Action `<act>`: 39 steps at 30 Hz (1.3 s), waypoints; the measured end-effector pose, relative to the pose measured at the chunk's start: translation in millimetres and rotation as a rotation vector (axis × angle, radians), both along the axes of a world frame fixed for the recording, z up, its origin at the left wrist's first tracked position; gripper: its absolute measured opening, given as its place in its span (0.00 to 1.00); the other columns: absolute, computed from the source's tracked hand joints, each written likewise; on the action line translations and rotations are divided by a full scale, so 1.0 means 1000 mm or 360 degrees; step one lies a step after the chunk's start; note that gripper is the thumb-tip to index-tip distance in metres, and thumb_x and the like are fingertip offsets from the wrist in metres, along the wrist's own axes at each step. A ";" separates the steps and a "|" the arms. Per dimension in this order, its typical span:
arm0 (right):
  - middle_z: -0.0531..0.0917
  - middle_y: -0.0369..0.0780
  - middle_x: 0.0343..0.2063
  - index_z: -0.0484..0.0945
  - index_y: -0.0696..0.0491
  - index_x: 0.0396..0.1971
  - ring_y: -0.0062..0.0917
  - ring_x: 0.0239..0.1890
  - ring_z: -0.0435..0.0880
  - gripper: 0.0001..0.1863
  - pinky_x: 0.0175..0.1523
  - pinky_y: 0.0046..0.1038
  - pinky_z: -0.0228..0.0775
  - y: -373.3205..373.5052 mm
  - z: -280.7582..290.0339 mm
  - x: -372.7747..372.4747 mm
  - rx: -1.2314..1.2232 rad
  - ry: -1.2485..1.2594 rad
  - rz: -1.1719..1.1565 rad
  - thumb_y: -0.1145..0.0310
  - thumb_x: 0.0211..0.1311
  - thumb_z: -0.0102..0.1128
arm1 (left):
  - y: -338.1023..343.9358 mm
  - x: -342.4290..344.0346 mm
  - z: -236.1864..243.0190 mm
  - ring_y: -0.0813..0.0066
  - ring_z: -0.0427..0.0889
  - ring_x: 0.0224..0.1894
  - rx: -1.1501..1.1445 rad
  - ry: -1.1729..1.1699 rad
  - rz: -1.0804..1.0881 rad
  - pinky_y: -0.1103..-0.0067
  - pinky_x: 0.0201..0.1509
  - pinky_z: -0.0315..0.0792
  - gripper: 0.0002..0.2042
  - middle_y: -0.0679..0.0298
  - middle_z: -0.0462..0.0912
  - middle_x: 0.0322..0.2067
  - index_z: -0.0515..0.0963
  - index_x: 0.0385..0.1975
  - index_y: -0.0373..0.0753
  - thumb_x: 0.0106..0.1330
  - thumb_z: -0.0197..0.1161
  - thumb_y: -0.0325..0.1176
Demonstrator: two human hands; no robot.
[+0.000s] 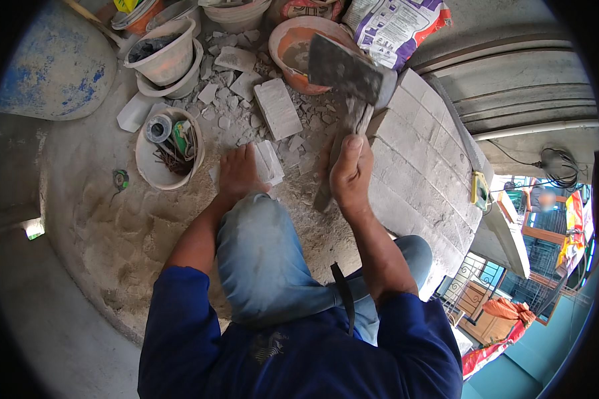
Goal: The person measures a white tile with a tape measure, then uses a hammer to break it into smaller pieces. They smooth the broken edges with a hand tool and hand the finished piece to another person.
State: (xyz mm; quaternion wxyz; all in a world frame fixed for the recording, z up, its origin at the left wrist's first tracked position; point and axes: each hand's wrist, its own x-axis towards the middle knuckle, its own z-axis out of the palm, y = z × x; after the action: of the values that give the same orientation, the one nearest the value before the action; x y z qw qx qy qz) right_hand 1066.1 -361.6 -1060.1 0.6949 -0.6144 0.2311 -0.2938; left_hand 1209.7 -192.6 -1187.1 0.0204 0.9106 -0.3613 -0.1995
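Head view: right hand (pixel 350 174) fist-clenched round hatchet (pixel 345 73) raised over rubble; left hand (pixel 238 171) flat, fingers spread on block piece (pixel 269 161). Block wall (pixel 422 166) close right, bucket (pixel 168 149) left.

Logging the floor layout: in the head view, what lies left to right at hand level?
Small green tape measure → white bucket of nails and tools → left hand on a pale block piece → right hand gripping the hatchet handle.
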 end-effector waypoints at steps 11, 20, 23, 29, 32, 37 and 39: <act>0.75 0.37 0.16 0.73 0.58 0.32 0.20 0.15 0.73 0.29 0.21 0.27 0.65 -0.012 -0.045 -0.008 -0.0262 0.0528 0.0208 0.43 0.77 0.46 | 0.004 -0.002 -0.015 0.51 0.61 0.69 -0.0109 -0.0074 -0.0016 0.56 0.74 0.50 0.58 0.50 0.66 0.63 0.53 0.72 0.33 0.41 0.80 0.50; 0.81 0.51 0.22 0.78 0.64 0.37 0.37 0.32 0.87 0.30 0.40 0.36 0.78 0.013 -0.134 -0.023 -0.0479 0.1312 0.0426 0.46 0.76 0.50 | -0.005 -0.003 -0.012 0.51 0.62 0.69 -0.0115 -0.0082 -0.0068 0.56 0.75 0.49 0.57 0.50 0.67 0.63 0.55 0.71 0.32 0.43 0.79 0.54; 0.80 0.50 0.21 0.78 0.64 0.35 0.35 0.30 0.86 0.34 0.37 0.36 0.77 0.003 -0.119 -0.019 -0.0129 0.1562 0.0697 0.42 0.76 0.47 | -0.009 0.001 -0.007 0.51 0.56 0.74 0.0006 0.0009 0.0078 0.57 0.78 0.44 0.61 0.51 0.62 0.68 0.51 0.74 0.33 0.41 0.82 0.51; 0.76 0.38 0.17 0.75 0.62 0.37 0.28 0.17 0.75 0.31 0.24 0.33 0.69 -0.011 -0.041 -0.027 0.0208 0.0550 0.0098 0.42 0.76 0.46 | -0.010 -0.006 0.006 0.52 0.59 0.71 0.0102 0.0007 0.0028 0.59 0.77 0.47 0.58 0.50 0.64 0.66 0.52 0.73 0.34 0.44 0.81 0.49; 0.76 0.39 0.18 0.75 0.61 0.43 0.26 0.25 0.78 0.28 0.32 0.32 0.73 0.005 -0.037 -0.051 0.0030 0.0519 0.0013 0.45 0.77 0.48 | -0.010 -0.007 0.006 0.53 0.62 0.69 0.0098 -0.0049 0.0039 0.59 0.75 0.51 0.57 0.50 0.66 0.64 0.53 0.72 0.35 0.44 0.81 0.49; 0.77 0.44 0.20 0.78 0.62 0.38 0.29 0.28 0.81 0.31 0.39 0.37 0.74 0.041 -0.128 -0.076 0.0248 0.1189 0.0330 0.44 0.76 0.49 | -0.013 -0.008 -0.001 0.54 0.64 0.68 -0.0031 -0.0117 -0.0015 0.60 0.72 0.55 0.58 0.52 0.70 0.60 0.56 0.70 0.35 0.39 0.82 0.50; 0.78 0.46 0.22 0.78 0.63 0.36 0.30 0.29 0.80 0.33 0.39 0.38 0.73 0.028 -0.121 -0.069 0.0116 0.1049 0.0287 0.42 0.75 0.48 | -0.010 -0.003 -0.007 0.54 0.64 0.68 -0.0071 -0.0168 -0.0033 0.60 0.73 0.54 0.57 0.52 0.70 0.60 0.57 0.70 0.35 0.39 0.82 0.51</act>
State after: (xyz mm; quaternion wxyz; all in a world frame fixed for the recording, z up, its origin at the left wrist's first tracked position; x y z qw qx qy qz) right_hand 997.4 -333.9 -1180.6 0.6274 -0.6691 0.3983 -0.0085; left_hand 1206.8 -202.7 -1193.6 0.0195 0.9154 -0.3757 -0.1433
